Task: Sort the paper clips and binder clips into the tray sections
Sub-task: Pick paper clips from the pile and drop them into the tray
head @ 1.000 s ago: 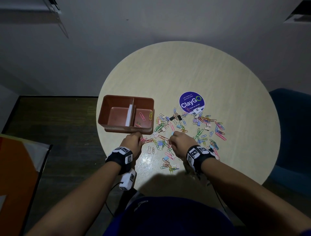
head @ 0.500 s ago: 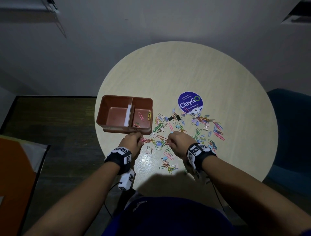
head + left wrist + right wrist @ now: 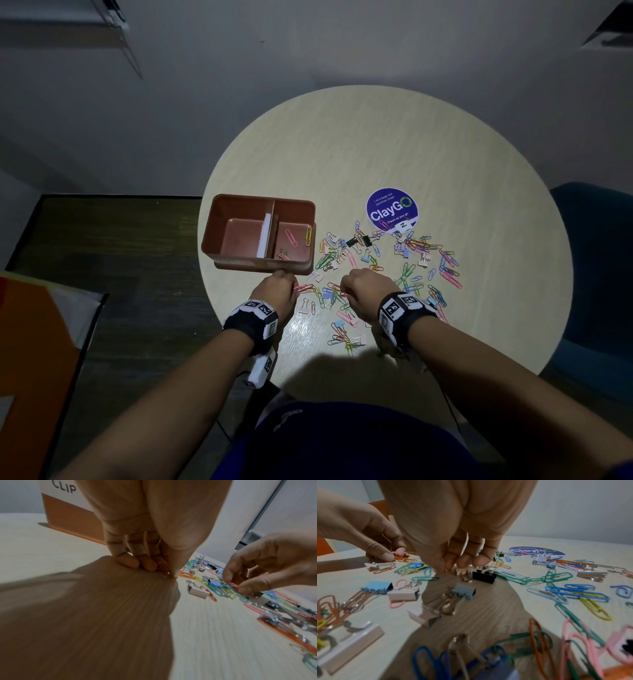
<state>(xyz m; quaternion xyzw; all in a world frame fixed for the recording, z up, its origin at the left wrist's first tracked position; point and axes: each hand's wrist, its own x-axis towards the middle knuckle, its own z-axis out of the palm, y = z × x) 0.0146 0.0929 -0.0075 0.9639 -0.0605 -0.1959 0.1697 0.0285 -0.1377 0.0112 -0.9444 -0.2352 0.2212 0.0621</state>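
A brown two-section tray (image 3: 260,199) stands at the table's left edge, and its right section holds a few paper clips (image 3: 292,237). Coloured paper clips and binder clips (image 3: 394,260) lie scattered to its right. My left hand (image 3: 295,287) is just in front of the tray and pinches a pink paper clip (image 3: 400,553) against the tabletop. My right hand (image 3: 343,291) reaches down into the near edge of the pile, thumb and forefinger pinching a reddish paper clip (image 3: 233,584). The tray wall (image 3: 68,520) carries a label reading CLIP.
A round blue ClayGO sticker (image 3: 392,209) lies behind the pile. A black binder clip (image 3: 483,576) and a grey-blue one (image 3: 464,591) sit close to my right fingers. A blue chair (image 3: 599,274) stands to the right of the round table (image 3: 376,144).
Both hands have stayed almost in place at the near edge of the pile. No clip has visibly left the table.
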